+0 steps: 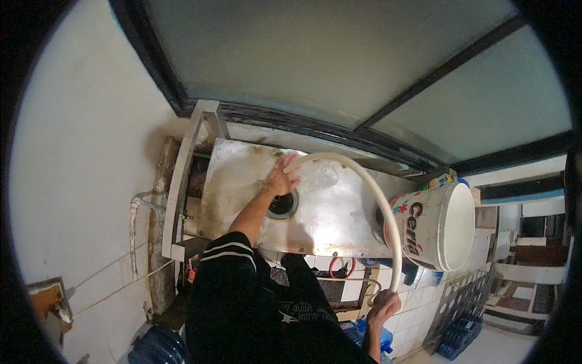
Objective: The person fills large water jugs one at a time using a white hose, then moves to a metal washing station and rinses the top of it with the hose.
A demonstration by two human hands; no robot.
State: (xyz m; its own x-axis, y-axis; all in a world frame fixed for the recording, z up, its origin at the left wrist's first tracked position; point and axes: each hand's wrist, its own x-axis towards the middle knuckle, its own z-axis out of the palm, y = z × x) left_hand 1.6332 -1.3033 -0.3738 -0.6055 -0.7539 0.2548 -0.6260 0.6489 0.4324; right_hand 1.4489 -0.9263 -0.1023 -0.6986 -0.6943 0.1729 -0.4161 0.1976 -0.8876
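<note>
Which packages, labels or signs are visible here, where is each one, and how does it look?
Bucket: on its side at the right end of the metal sink top, white, round, with a printed label in red and dark letters and small coloured marks.
Small carton: behind the bucket's upper edge, yellow with coloured print, mostly hidden.
No screens or signs.

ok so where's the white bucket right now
In the head view the white bucket lies on its side at the right end of the steel sink top, just right of the hose.
</note>
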